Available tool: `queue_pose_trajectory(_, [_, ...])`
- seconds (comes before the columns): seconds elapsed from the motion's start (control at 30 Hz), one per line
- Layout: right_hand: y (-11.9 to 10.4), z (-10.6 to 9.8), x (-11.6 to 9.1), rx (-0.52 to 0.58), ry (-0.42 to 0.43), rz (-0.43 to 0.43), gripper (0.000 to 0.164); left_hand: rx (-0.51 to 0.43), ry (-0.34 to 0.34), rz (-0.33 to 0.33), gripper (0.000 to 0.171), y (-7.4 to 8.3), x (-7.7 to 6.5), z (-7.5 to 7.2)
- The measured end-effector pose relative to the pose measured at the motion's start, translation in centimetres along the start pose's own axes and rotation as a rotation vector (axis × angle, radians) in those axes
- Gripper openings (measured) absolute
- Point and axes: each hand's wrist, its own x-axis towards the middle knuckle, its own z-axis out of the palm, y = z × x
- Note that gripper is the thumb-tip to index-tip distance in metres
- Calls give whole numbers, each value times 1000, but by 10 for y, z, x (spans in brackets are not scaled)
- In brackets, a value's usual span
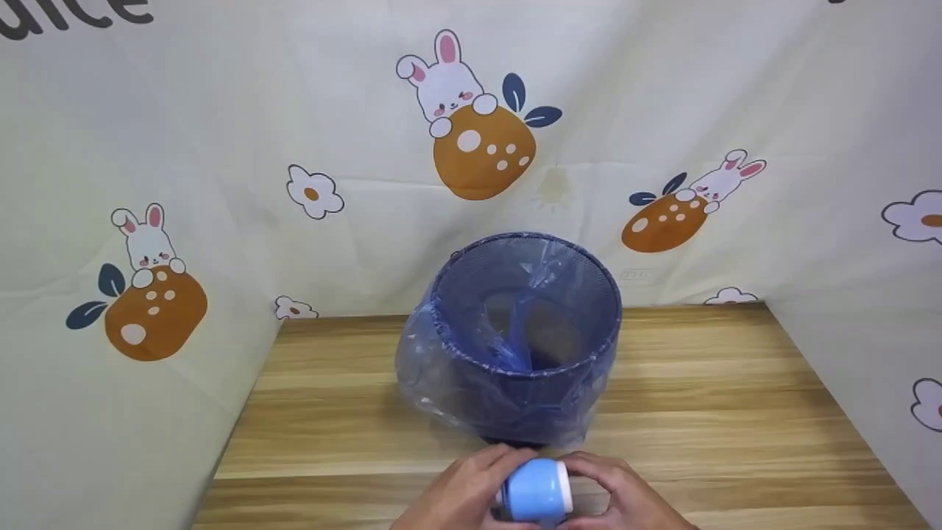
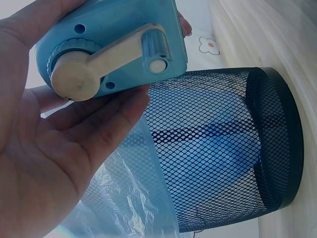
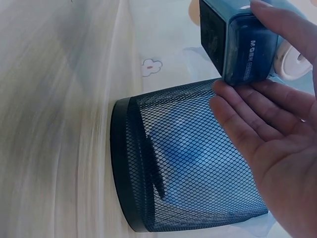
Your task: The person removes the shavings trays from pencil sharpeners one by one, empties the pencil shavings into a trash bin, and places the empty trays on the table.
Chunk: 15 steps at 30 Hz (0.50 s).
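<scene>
A blue pencil sharpener (image 1: pixel 536 489) with a hand crank is held between both hands, low in the head view and in front of a mesh wastebasket (image 1: pixel 544 397). My left hand (image 1: pixel 471 487) grips it with the thumb on one side and fingers on the other. In the left wrist view the cream crank (image 2: pixel 111 54) faces the camera. From the opposite side my right hand (image 1: pixel 622 492) holds the body between thumb and fingertips. Its dark see-through shavings drawer (image 3: pixel 251 49) shows in the right wrist view.
A thin blue plastic bag (image 1: pixel 434 368) lines the wastebasket, folded over its rim and hanging lower on the left. The basket stands on a wood-grain tabletop (image 1: pixel 324 412). Behind and at both sides hangs a pale cloth (image 1: pixel 353 110) printed with rabbits and flowers.
</scene>
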Motion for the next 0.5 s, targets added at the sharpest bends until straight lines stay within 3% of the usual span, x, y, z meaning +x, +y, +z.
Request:
queue_pose_trajectory(0.27, [0, 2, -2, -32, 45, -18, 60, -11, -7, -19, 67, 1, 0, -2])
queue_pose_trajectory(0.5, [-20, -4, 7, 3, 35, 25, 57, -42, -49, -64, 67, 2, -1, -2])
